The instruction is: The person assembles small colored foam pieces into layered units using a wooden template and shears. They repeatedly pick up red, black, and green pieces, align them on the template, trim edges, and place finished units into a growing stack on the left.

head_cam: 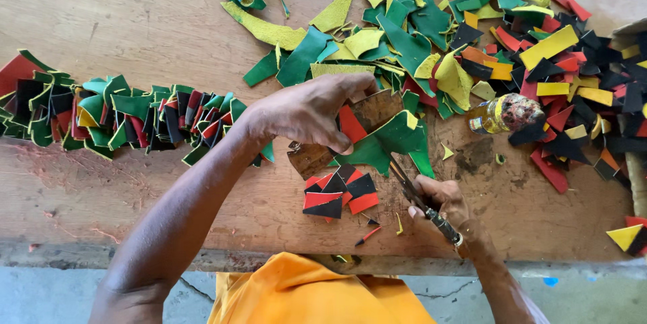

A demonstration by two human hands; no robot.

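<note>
While the left hand [313, 111] pins a brown template [350, 128] on the green leather piece [391, 142], the right hand [441, 199] grips scissors [411, 189] cutting just below. Beside the grip, a few cut triangles [337, 196] lie stacked; beyond it, many uncut scraps [472, 34] remain.

yellow-labelled glue bottle [504, 115] lying on wooden table [135, 14], among scraps

Matt leather scraps [404, 47] on worn wooden table [135, 14].
</note>
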